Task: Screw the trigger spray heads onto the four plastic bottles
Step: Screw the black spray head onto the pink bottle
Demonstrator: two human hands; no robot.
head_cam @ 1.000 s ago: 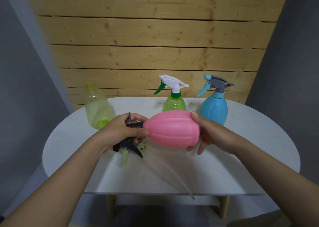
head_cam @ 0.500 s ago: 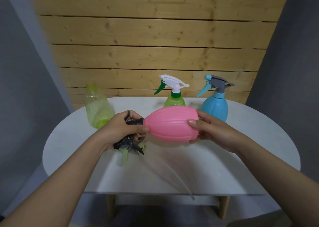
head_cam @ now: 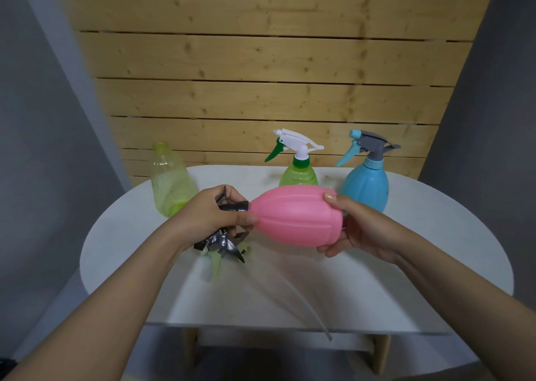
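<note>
A pink bottle (head_cam: 294, 215) is held sideways above the white table (head_cam: 406, 279), neck pointing left. My right hand (head_cam: 356, 227) grips its base. My left hand (head_cam: 211, 215) is closed around a black trigger spray head (head_cam: 232, 206) seated at the bottle's neck; the trigger sticks out below the hand. A pale green spray head (head_cam: 216, 264) with a clear dip tube (head_cam: 298, 302) lies on the table beneath. At the back left, an open green bottle (head_cam: 169, 183) stands without a head. The green bottle (head_cam: 298, 175) and the blue bottle (head_cam: 367, 183) stand behind, each with a head on.
A wooden slat wall (head_cam: 261, 76) rises just behind the round table. Grey walls flank both sides. The dip tube's end overhangs the table's front edge (head_cam: 290, 327).
My right hand shifted its grip on the pink bottle's base, and the bottle turned and rose slightly. My left hand stayed on the black spray head at the neck.
</note>
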